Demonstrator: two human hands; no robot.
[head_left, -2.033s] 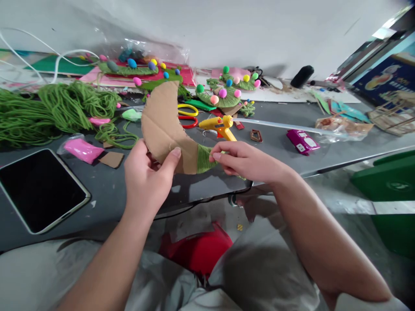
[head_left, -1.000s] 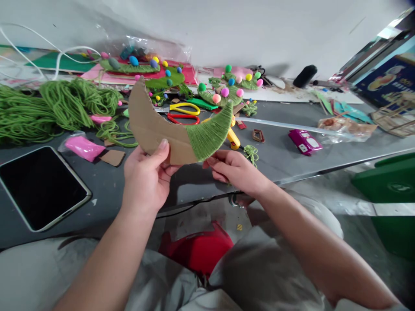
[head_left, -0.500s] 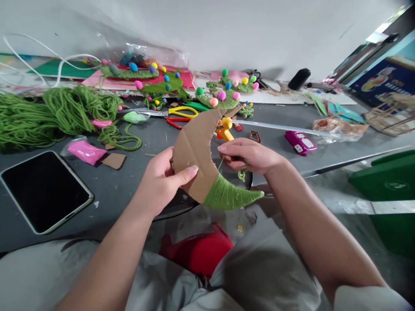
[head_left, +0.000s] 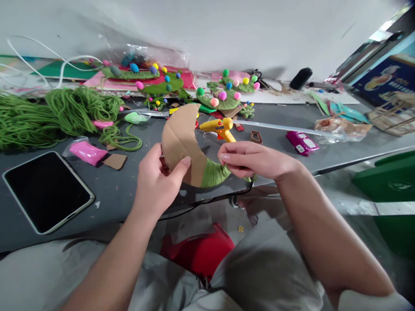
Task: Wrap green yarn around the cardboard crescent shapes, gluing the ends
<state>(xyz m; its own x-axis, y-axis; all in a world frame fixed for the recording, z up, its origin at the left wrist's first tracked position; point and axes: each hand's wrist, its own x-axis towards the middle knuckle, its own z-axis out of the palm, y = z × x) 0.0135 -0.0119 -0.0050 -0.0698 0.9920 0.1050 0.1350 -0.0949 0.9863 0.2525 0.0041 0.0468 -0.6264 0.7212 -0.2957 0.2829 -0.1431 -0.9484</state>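
Observation:
My left hand grips a brown cardboard crescent, thumb on its face and fingers behind it. Green yarn is wound tightly around the crescent's lower end; the rest of it is bare card. My right hand is closed in a pinch at the wrapped end and hides its tip. A bit of loose green yarn shows below those fingers. Just beyond the crescent lies a yellow glue gun with a long clear glue stick in its back.
Green yarn hanks, a pink packet and a tablet lie at left. Finished green pieces with pompoms line the back. Scissors sit partly behind the crescent. A purple packet is at right, near a green bin.
The crescent has shifted left and tilted, uncovering the glue gun. My right hand has come in front of the wrapped tip, which was visible before.

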